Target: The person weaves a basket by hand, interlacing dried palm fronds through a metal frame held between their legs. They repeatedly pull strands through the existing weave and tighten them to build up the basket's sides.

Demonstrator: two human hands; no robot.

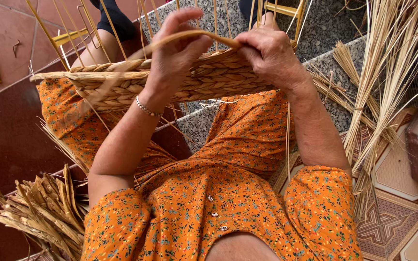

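Gripping strand (189, 35) | left hand (177, 58), right hand (267, 50) pinch it | above woven basket (122, 87)

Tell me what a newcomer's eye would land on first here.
First the two hands at top centre: the left hand and right hand pull a flat strand over the rim of a half-woven basket on the lap. Then the orange floral dress filling the lower frame, and pale straw bundles at the right.
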